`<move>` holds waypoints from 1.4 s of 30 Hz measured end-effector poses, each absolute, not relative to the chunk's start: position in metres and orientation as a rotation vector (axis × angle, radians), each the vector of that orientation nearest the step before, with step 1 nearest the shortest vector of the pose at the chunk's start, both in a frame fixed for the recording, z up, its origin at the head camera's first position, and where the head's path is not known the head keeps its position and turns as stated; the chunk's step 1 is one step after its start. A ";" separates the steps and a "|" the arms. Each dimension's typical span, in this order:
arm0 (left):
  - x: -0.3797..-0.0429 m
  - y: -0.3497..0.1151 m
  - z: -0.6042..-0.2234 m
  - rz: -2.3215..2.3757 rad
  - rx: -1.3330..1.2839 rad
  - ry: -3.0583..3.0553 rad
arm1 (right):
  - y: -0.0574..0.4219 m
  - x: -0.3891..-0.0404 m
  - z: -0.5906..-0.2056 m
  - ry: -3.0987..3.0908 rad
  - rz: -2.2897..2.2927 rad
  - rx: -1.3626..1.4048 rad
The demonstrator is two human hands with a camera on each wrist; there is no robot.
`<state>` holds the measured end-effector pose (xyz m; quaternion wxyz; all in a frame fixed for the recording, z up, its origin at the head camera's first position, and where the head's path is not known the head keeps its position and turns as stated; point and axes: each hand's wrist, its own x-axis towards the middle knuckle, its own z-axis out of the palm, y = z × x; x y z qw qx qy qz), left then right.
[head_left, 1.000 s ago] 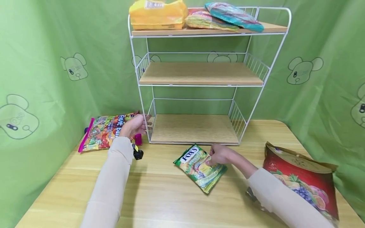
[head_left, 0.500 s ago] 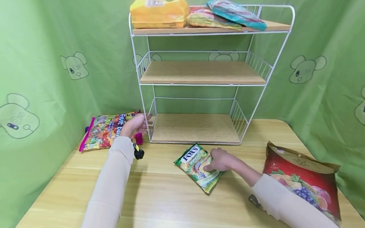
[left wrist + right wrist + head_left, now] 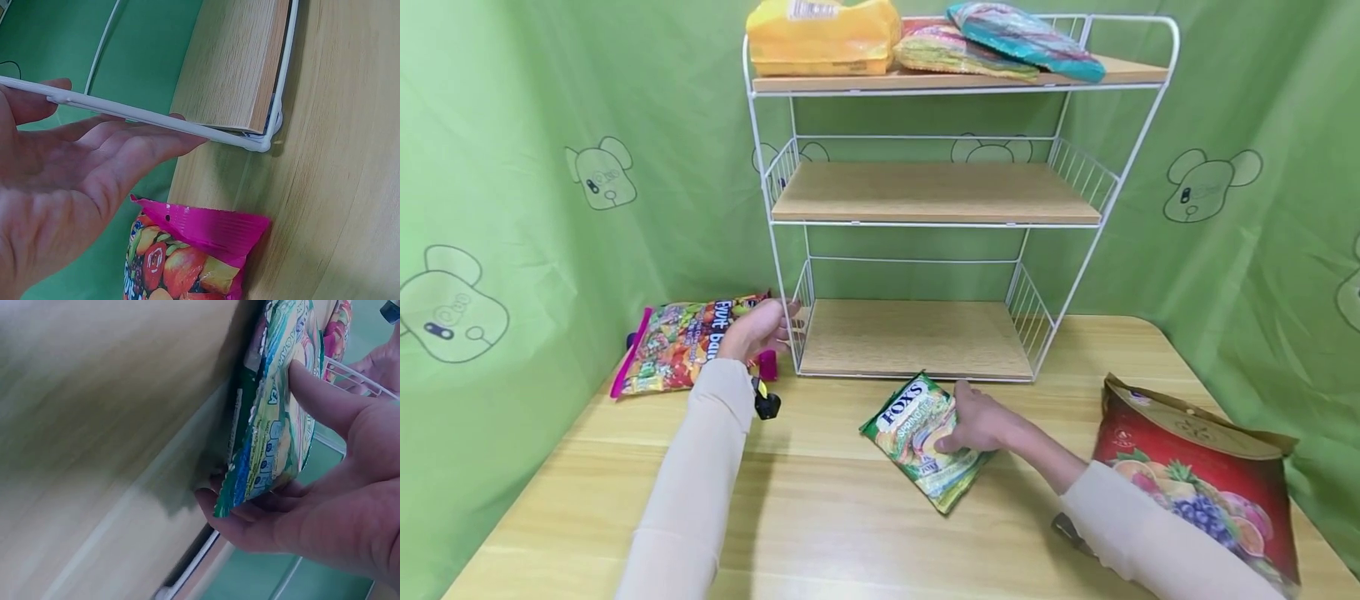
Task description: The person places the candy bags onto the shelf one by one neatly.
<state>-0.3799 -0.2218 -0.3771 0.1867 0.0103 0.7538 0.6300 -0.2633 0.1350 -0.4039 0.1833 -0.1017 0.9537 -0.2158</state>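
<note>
My right hand (image 3: 979, 419) holds a green Fox's candy packet (image 3: 917, 433) in front of the rack. In the right wrist view the thumb presses the packet's (image 3: 284, 419) printed face and the other fingers are curled behind it; a second layer shows at its back. At the rack's left front post, my left hand (image 3: 763, 327) lies with fingers loosely extended. The left wrist view shows this hand (image 3: 81, 169) beside the white wire, fingers partly behind it; whether it touches is unclear. Below it lies a Fruit candy bag (image 3: 187, 256) with a pink edge.
A three-tier white rack (image 3: 917, 221) with wooden boards stands at the back. Its top holds a yellow package (image 3: 820, 37) and colourful packets (image 3: 1026, 42). A red fruit-print bag (image 3: 1198, 483) lies at the right, partly behind the right forearm. Green curtains surround the table (image 3: 835, 533).
The right thumb has shifted further onto the packet's front and the fingers have moved round its right edge. The packet's top edge is slightly raised. My left hand stays at the post.
</note>
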 end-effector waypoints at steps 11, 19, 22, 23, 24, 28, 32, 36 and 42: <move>-0.380 -0.221 -0.376 1.796 0.024 2.102 | 0.142 -0.260 -0.392 2.646 -0.623 -0.383; -0.379 -0.219 -0.376 1.786 0.011 2.122 | 0.157 -0.265 -0.386 2.528 -0.836 -0.441; -0.379 -0.219 -0.377 1.788 -0.001 2.121 | 0.161 -0.265 -0.382 2.499 -0.923 -0.433; -0.379 -0.219 -0.377 1.791 -0.002 2.118 | 0.162 -0.265 -0.381 2.483 -0.953 -0.427; -0.379 -0.219 -0.377 1.798 -0.006 2.112 | 0.163 -0.265 -0.380 2.471 -0.976 -0.420; -0.380 -0.218 -0.377 1.799 -0.007 2.105 | 0.165 -0.263 -0.376 2.468 -1.027 -0.401; -0.380 -0.218 -0.377 1.797 -0.019 2.093 | 0.165 -0.262 -0.376 2.485 -1.050 -0.375; -0.378 -0.219 -0.377 1.790 -0.022 2.099 | 0.166 -0.262 -0.375 2.472 -1.105 -0.364; -0.379 -0.221 -0.377 1.792 -0.005 2.113 | 0.166 -0.260 -0.373 2.445 -1.166 -0.371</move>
